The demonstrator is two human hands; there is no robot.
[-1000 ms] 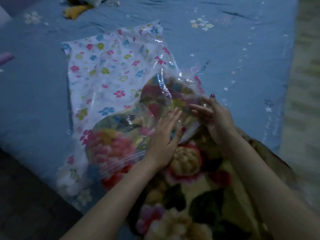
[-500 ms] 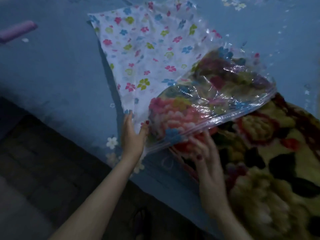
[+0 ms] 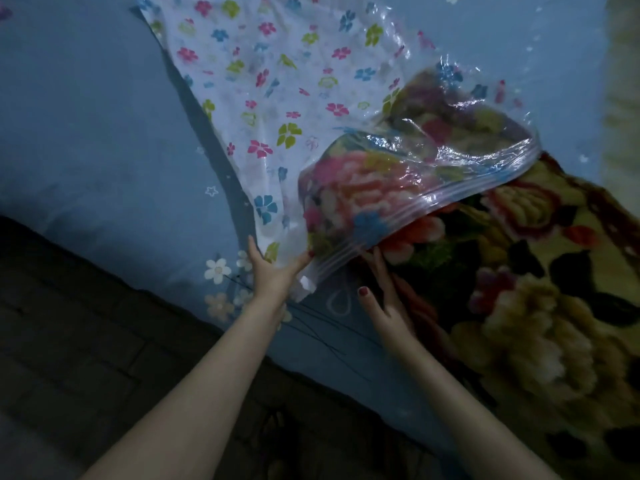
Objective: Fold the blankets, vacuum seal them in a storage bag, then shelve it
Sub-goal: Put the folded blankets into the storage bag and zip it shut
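Note:
A clear storage bag [image 3: 277, 81] printed with small coloured flowers lies on the blue bed sheet [image 3: 86, 133]. A thick floral blanket [image 3: 519, 323] is partly inside its open zip mouth, and the rest spreads out to the right. My left hand [image 3: 273, 271] grips the bag's near corner by the zip edge, thumb on top. My right hand [image 3: 384, 296] is at the blanket's near edge, its fingertips tucked under the bag's mouth; I cannot see whether it grips the blanket.
The bed's edge runs diagonally from the left to the bottom middle, with dark floor [image 3: 69, 358] below it. A pale strip of floor or rug [image 3: 623, 81] shows at the far right. Thin dark threads lie on the sheet near my wrists.
One second ago both hands pressed the blanket at the bag's mouth. Since then my left hand has taken the bag's corner and my right has gone under the blanket's edge. The view has shifted left.

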